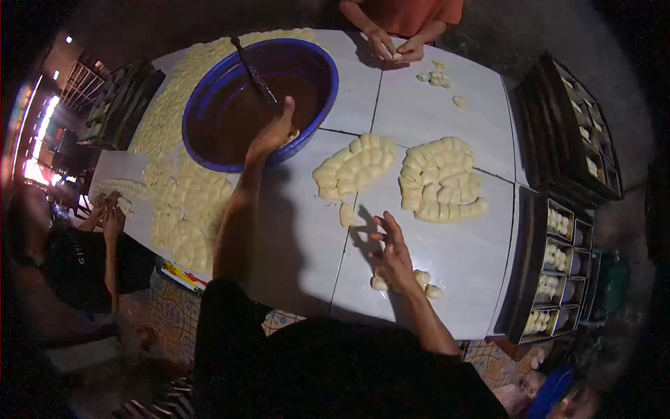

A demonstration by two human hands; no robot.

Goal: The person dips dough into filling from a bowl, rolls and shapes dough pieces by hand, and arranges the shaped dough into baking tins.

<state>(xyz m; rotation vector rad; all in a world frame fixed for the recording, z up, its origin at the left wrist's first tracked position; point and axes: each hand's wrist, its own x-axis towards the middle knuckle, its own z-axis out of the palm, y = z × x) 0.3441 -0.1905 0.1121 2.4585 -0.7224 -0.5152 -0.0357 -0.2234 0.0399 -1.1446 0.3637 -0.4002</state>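
Note:
My left hand (276,133) is over the near rim of a blue plastic basin (328,52) of brown filling. Its thumb points up, and its curled, partly hidden fingers close on a small pale piece of dough (294,135). Across the filling leans a dark long-handled utensil (255,73). My right hand (396,257) is open, fingers spread and holding nothing, above a few dough balls (433,291) on the white tiled table (453,251). Beyond it are a single dough piece (347,215) and two clusters of cut dough (356,166), (440,178).
Many dough pieces (185,216) cover the table's left side. At right stand compartmented trays with dough balls (548,286) and stacked dark trays (569,129). A person's hands (394,49) work dough at the far edge. Another person's hands (110,209) are at left.

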